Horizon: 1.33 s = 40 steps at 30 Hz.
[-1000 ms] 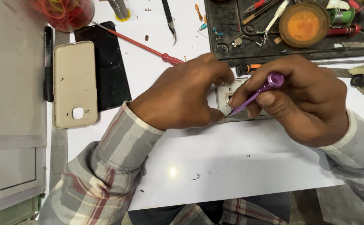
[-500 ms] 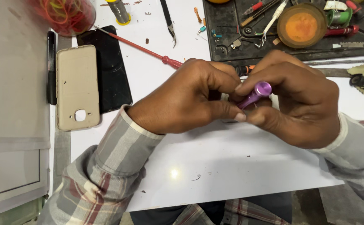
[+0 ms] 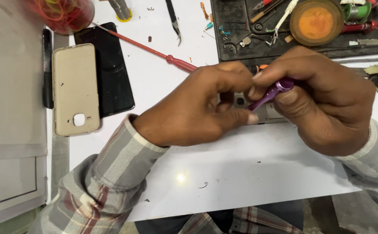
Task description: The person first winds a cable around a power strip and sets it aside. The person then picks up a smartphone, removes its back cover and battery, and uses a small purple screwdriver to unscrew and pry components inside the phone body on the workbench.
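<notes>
1. Purple screwdriver (image 3: 270, 93) is gripped in the right hand (image 3: 323, 102), fingers curled shut around its metal handle, tip angled down toward a small pale device part (image 3: 272, 113) lying on the white surface (image 3: 241, 173); the part is mostly hidden under both hands, so what kind it is cannot be told
2. Left hand (image 3: 197, 108) is closed too, its fingertips pinching at the shaft of the purple screwdriver just above the part; whether it also holds a screw or bit cannot be seen
3. Judging by this, the work looks mid-way: a phone is already opened, since a beige back cover (image 3: 74, 89) lies apart on a dark phone panel (image 3: 111, 69) to the left, while the fastening work under the hands looks unfinished
4. Around them, largest first: a dark tool tray (image 3: 236, 26) at the top right with a round orange tin (image 3: 315, 21) in it; a red container of rubber bands (image 3: 61, 13) at the top left; a long red screwdriver (image 3: 154, 52) lying slantwise between the cover and the hands; black tweezers (image 3: 173, 21) near the top edge
5. Nothing blocks the hands, though the red screwdriver's handle ends just beside the left knuckles, and small loose bits are scattered near the tray
</notes>
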Tool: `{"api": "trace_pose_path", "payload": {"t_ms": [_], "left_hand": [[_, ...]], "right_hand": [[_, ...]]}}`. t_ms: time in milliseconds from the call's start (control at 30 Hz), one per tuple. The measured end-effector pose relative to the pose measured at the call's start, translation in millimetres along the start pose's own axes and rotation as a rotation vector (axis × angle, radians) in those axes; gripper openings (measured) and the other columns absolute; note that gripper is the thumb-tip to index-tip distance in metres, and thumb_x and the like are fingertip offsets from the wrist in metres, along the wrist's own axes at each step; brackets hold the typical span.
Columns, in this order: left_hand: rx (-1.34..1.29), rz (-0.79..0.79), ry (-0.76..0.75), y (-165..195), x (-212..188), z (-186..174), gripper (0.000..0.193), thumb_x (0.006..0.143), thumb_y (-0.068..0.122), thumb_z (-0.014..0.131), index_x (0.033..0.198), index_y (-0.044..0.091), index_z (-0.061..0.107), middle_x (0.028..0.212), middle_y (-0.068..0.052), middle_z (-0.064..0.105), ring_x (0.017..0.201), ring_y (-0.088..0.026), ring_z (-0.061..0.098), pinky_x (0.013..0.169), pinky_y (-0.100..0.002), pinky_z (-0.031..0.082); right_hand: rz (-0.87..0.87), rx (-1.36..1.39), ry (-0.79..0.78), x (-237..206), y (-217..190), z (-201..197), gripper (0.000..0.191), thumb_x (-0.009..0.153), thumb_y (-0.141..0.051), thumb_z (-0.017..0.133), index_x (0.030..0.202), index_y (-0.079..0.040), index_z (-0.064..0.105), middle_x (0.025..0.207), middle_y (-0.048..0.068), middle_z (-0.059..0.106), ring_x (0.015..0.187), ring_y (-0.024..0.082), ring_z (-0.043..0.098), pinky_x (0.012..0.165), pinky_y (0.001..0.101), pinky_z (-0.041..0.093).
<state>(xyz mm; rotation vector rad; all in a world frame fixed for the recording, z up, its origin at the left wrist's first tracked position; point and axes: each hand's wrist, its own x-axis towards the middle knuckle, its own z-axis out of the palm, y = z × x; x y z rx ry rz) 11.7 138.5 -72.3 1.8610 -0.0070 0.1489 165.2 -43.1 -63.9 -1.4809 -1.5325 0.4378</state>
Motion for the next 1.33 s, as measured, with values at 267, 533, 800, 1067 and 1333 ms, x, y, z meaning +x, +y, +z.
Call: {"api": "trace_pose_path", "payload": {"t_ms": [267, 533, 800, 1067, 1333], "left_hand": [[0.057, 0.112, 0.045, -15.6, 14.5, 12.9, 0.030, 0.081, 0.012, 0.091, 0.087, 0.003, 0.063, 0.089, -0.002, 0.055, 0.078, -0.011, 0.056, 0.068, -0.030, 0.049], [0.087, 0.150, 0.132, -18.3, 36.1, 31.5, 0.038, 0.079, 0.013, 0.092, 0.083, 0.004, 0.055, 0.088, -0.001, 0.053, 0.075, -0.009, 0.055, 0.066, -0.027, 0.049], [-0.086, 0.101, 0.011, -22.3, 52.1, 37.3, 0.019, 0.086, 0.008, 0.085, 0.093, 0.006, 0.067, 0.090, 0.004, 0.054, 0.080, -0.007, 0.051, 0.069, -0.026, 0.045], [0.072, 0.053, 0.073, -29.7, 83.2, 58.4, 0.036, 0.078, 0.013, 0.092, 0.078, 0.004, 0.057, 0.081, 0.003, 0.048, 0.072, -0.007, 0.046, 0.063, -0.025, 0.042], [-0.030, 0.070, -0.006, -34.9, 113.4, 73.6, 0.021, 0.086, 0.013, 0.087, 0.093, 0.006, 0.068, 0.090, 0.002, 0.052, 0.078, -0.008, 0.049, 0.068, -0.029, 0.044]], "right_hand": [[-0.028, 0.254, -0.026, -3.2, 15.4, -4.8, 0.032, 0.100, -0.019, 0.065, 0.120, 0.000, 0.048, 0.111, 0.013, 0.066, 0.104, 0.016, 0.069, 0.092, 0.0303, 0.062], [0.061, 0.236, 0.001, -11.2, 33.5, -21.6, 0.023, 0.100, -0.014, 0.062, 0.115, 0.000, 0.051, 0.105, 0.011, 0.070, 0.094, 0.012, 0.069, 0.074, 0.0233, 0.060], [0.213, 0.306, -0.056, -25.1, 49.5, -44.9, 0.029, 0.106, -0.021, 0.057, 0.124, 0.002, 0.064, 0.104, 0.010, 0.071, 0.077, 0.008, 0.059, 0.066, 0.0197, 0.050], [-0.067, 0.294, -0.043, -26.5, 64.5, -60.3, 0.026, 0.104, -0.019, 0.063, 0.116, 0.001, 0.051, 0.110, 0.012, 0.067, 0.109, 0.019, 0.070, 0.101, 0.0352, 0.064], [0.100, 0.135, -0.087, -48.3, 97.1, -105.3, 0.029, 0.107, -0.019, 0.050, 0.120, 0.000, 0.068, 0.118, 0.014, 0.071, 0.072, 0.008, 0.064, 0.070, 0.0215, 0.052]]}}
